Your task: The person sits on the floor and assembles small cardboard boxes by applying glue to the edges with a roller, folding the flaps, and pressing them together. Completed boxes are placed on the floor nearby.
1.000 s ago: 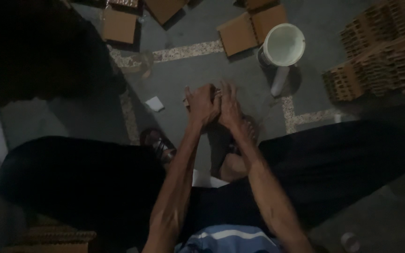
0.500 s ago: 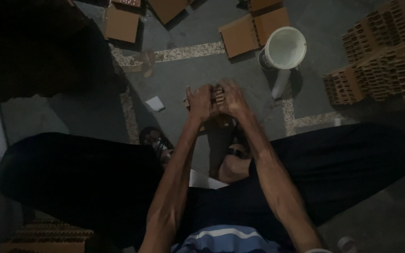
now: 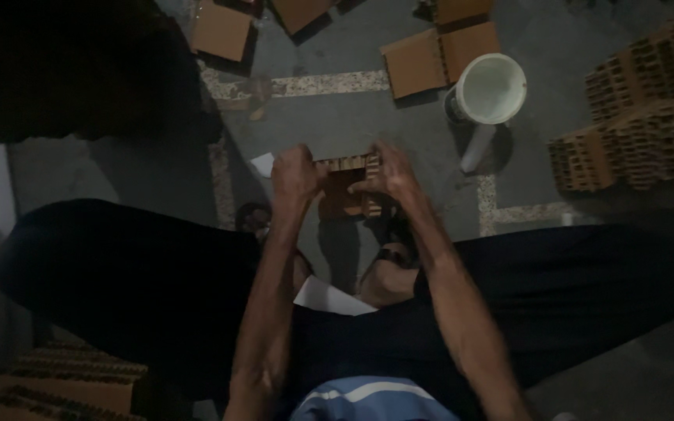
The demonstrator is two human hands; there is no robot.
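I sit on the floor in dim light with my legs spread and look down between them. Both hands hold a small brown slotted block in front of me, above the grey floor. My left hand grips its left end with fingers closed. At the block's right end, my right hand wraps over the top edge. The block's ribbed top row shows between the two hands; its lower part is in shadow.
A white bucket stands ahead to the right. Flat brown cardboard pieces lie at the top. Stacks of similar slotted blocks sit at the right, and more at the bottom left. A white paper scrap lies by my left hand.
My hands were pressed close together; now they have moved apart and the brown block shows between them. The view has shifted slightly.
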